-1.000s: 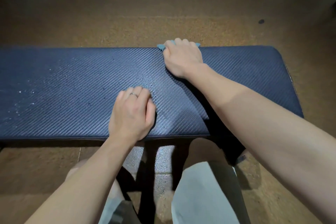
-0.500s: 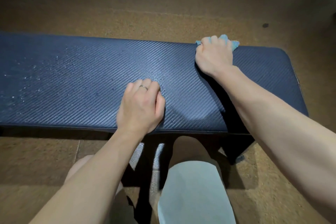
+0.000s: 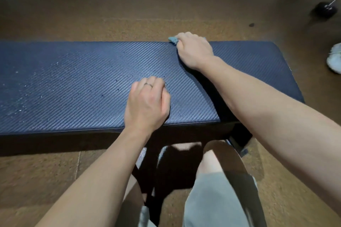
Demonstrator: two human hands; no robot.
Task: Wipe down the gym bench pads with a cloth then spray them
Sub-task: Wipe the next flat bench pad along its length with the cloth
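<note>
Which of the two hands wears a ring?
The left hand, resting on the bench pad near its front edge, wears it. The right hand is bare and grips the blue cloth.

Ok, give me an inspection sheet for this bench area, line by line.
Surface: dark blue bench pad, droplets across its left and middle part.
Job's things: blue cloth at the pad's far edge; no spray bottle seen.
Clutter: white object on the floor at the right.
Hands: right hand grips the cloth; left hand rests on the pad, holding nothing.
Cables: thin line running to a black object, far right.
Surroundings: brown speckled floor.
</note>
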